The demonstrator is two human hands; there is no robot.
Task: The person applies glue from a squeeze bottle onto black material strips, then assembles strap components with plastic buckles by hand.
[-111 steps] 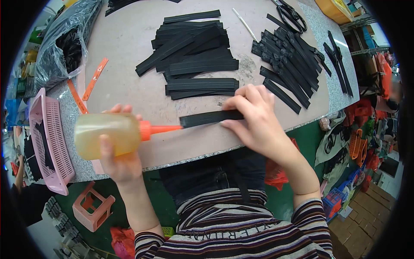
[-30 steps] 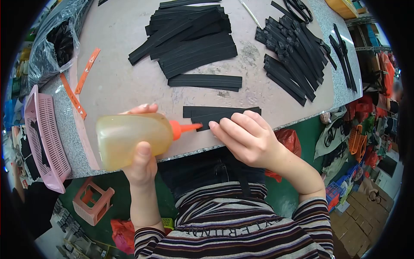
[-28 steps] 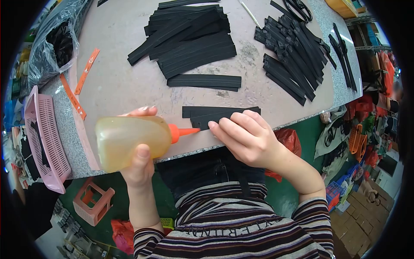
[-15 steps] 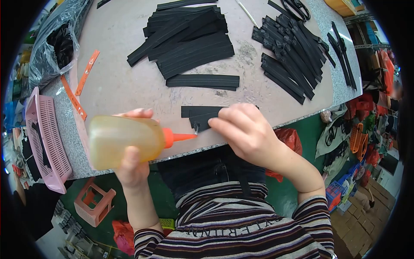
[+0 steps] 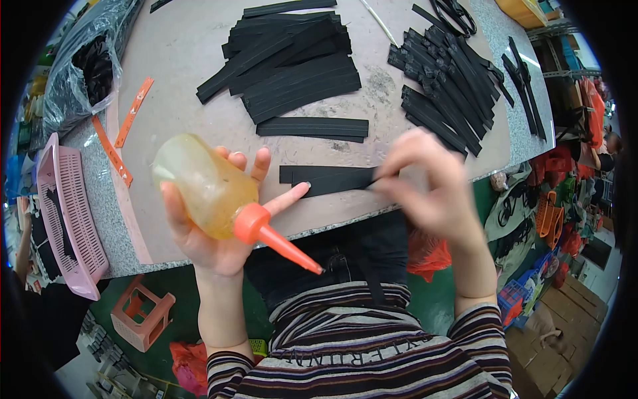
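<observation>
My left hand (image 5: 216,249) grips a clear squeeze bottle (image 5: 203,183) of yellowish liquid, its orange nozzle tilted down toward my lap. One finger of that hand stretches out to the left part of two overlapping black strips (image 5: 332,181) near the table's front edge. My right hand (image 5: 428,179), blurred by motion, has its fingertips pinched at the right end of these strips. Beyond them lies a pile of flat black strips (image 5: 299,80). To the right is another pile of black strips (image 5: 445,83), with overlapped ends.
Orange marked strips (image 5: 135,112) lie at the table's left. A pink basket (image 5: 83,219) and a plastic bag (image 5: 83,73) of black material stand on the left edge. Scissors (image 5: 458,16) and a white pen-like stick (image 5: 380,23) lie at the back. A pink stool (image 5: 141,316) stands below.
The bottle's nozzle has swung away from the strips and now points down toward my lap. A left finger has reached onto the strips. My right hand has moved right to their end.
</observation>
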